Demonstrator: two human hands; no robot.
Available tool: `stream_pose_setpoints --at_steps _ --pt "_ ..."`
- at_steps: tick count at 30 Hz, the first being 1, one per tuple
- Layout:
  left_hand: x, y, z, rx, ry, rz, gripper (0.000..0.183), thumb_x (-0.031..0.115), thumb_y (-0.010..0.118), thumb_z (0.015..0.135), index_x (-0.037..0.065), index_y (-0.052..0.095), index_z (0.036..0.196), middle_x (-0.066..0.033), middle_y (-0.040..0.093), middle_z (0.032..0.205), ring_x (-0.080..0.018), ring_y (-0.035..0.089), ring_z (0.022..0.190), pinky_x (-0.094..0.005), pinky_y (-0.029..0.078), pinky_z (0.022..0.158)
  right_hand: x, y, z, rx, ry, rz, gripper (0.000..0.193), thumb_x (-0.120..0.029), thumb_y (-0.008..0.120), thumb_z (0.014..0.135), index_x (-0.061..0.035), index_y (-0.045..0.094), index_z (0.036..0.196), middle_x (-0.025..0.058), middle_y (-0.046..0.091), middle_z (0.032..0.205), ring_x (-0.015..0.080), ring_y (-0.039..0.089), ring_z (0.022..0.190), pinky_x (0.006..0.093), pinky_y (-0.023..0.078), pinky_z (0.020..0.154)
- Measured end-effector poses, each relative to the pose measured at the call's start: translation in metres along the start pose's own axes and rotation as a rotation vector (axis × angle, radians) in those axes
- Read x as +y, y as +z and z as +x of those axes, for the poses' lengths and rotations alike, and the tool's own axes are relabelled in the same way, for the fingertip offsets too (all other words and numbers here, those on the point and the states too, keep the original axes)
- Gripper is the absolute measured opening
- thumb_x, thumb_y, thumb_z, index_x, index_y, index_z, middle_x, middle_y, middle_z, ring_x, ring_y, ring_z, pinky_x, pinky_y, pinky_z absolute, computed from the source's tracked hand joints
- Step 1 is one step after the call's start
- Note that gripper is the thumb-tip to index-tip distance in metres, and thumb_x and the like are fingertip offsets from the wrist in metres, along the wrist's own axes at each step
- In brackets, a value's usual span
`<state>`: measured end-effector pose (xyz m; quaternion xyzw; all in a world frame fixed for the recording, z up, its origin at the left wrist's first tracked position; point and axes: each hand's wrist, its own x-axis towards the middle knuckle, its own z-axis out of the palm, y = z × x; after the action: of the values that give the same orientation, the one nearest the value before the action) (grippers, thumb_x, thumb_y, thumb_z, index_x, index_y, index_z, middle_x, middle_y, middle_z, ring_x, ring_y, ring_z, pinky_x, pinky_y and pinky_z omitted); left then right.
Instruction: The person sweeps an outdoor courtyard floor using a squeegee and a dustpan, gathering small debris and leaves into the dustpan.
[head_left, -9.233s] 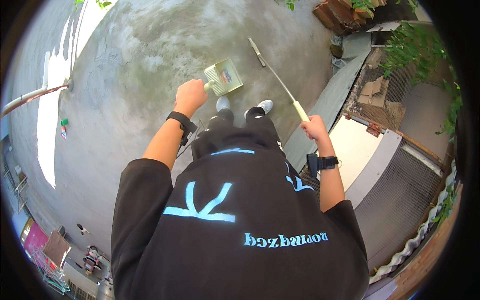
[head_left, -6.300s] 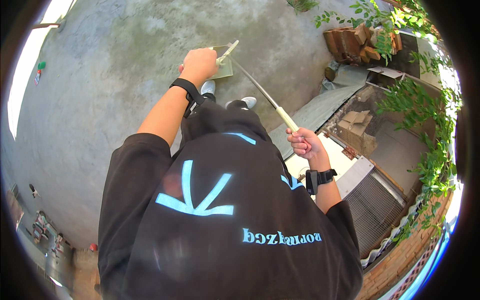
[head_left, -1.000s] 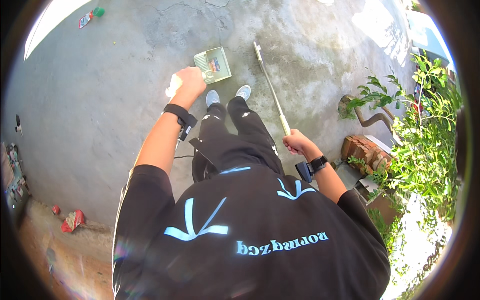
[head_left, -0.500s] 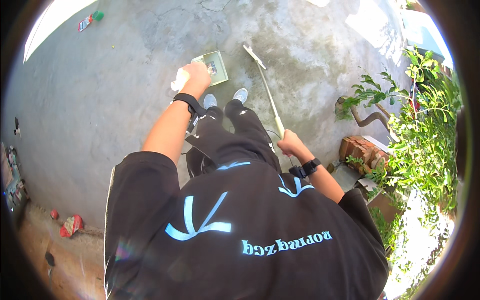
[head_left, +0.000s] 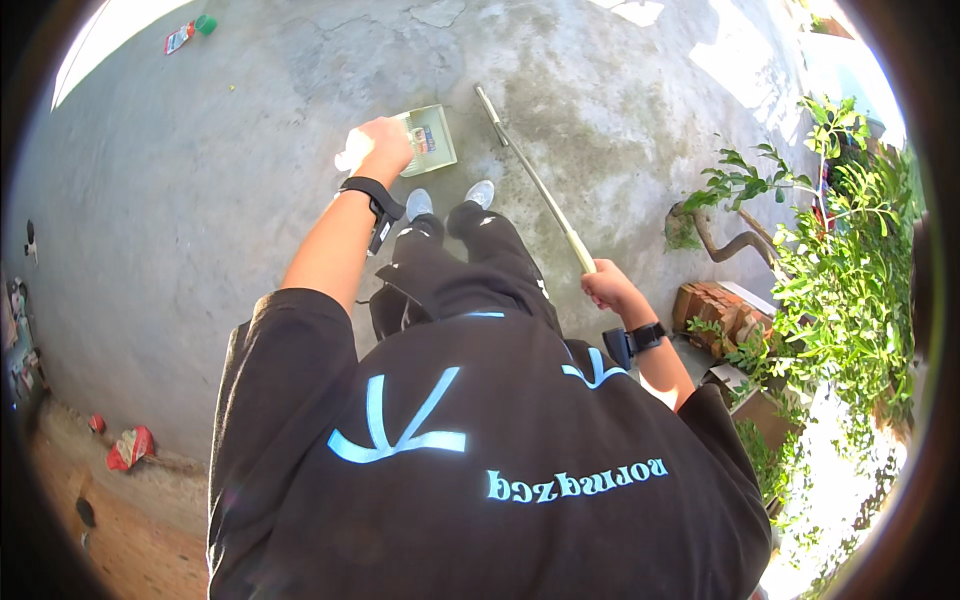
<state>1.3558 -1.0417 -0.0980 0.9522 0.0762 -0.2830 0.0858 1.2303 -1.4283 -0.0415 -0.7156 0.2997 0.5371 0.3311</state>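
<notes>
My left hand (head_left: pixel 380 150), with a black band at the wrist, is closed round the upright handle of a pale green dustpan (head_left: pixel 446 140). The hand covers part of the pan, which is just beyond my shoes and has a small label inside. On the right, my right hand (head_left: pixel 610 286) grips the end of a long-handled broom (head_left: pixel 545 200). Its pole slants away from me to a narrow head (head_left: pixel 491 113) at the floor, right of the dustpan. The bristles cannot be made out.
Grey concrete floor (head_left: pixel 200 220) spreads around me. A red-and-white packet (head_left: pixel 178 40) and a green cup-like thing (head_left: pixel 206 24) lie far left; a red bag (head_left: pixel 130 448) lies near left. At right are a brick stack (head_left: pixel 725 313), a bent trunk (head_left: pixel 735 245) and leafy plants (head_left: pixel 830 280).
The broom's head has swung left toward the dustpan and turned more in line with the pole. My right hand has moved slightly right; my left hand has shifted a little left, still holding the dustpan.
</notes>
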Motion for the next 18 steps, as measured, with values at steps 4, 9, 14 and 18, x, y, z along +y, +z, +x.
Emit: stream_pose_setpoints --at_steps 4,9,14,18 --pt "0.006 -0.005 -0.014 -0.011 -0.020 -0.038 0.015 0.015 0.061 0.068 0.006 0.069 0.077 -0.0153 0.066 0.076 -0.0291 0.066 0.071 -0.0387 0.050 0.061 -0.010 0.049 0.010 -0.099 -0.023 -0.010 0.006 -0.005 0.049 0.073 0.0005 0.052 0.074 0.0051 0.050 0.057 0.0130 0.045 0.042 0.0275 0.035 0.037" --pt "-0.001 -0.001 -0.013 -0.059 -0.005 -0.025 0.016 0.014 0.060 0.067 0.006 0.069 0.078 -0.0148 0.066 0.076 -0.0298 0.066 0.071 -0.0388 0.050 0.061 0.015 -0.004 0.011 -0.239 0.077 0.601 0.009 -0.006 0.052 0.079 -0.0051 0.048 0.088 -0.0039 0.041 0.058 0.0038 0.032 0.038 0.0195 0.023 0.031" --pt "-0.006 -0.011 -0.017 -0.054 0.052 0.001 0.020 0.014 0.057 0.070 0.004 0.068 0.083 -0.0173 0.066 0.082 -0.0322 0.065 0.075 -0.0393 0.050 0.065 0.061 -0.033 -0.001 -0.307 0.113 1.080 0.015 -0.006 0.050 0.083 -0.0060 0.049 0.098 -0.0062 0.035 0.057 0.0016 0.028 0.037 0.0175 0.020 0.031" --pt "-0.024 -0.016 -0.024 -0.064 0.093 0.012 0.020 0.013 0.056 0.070 0.003 0.068 0.081 -0.0178 0.065 0.080 -0.0330 0.064 0.074 -0.0395 0.050 0.065 0.059 -0.023 -0.018 -0.233 0.054 1.072 0.014 -0.007 0.048 0.083 -0.0060 0.048 0.097 -0.0063 0.035 0.057 0.0015 0.028 0.037 0.0177 0.019 0.031"
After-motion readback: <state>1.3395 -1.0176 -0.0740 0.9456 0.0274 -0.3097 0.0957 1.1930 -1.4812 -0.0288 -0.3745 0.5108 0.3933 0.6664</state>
